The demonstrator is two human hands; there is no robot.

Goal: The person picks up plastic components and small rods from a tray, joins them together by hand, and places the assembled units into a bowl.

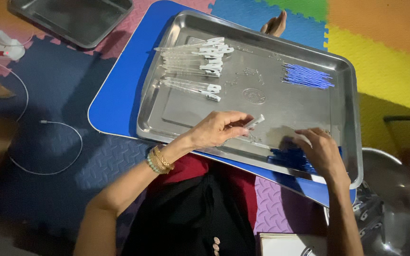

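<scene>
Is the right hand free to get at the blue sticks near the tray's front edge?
Probably yes: the right hand already rests on the blue sticks in the metal tray, nothing between them.

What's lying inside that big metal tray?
Inside the steel tray: a row of clear pen barrels with white caps, loose blue refills, and more blue pieces partly hidden beneath the right hand. The left hand holds one barrel.

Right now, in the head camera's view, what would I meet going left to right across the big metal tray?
Clear pens with white caps → left hand holding a clear pen barrel → right hand on blue refills, on the tray.
</scene>
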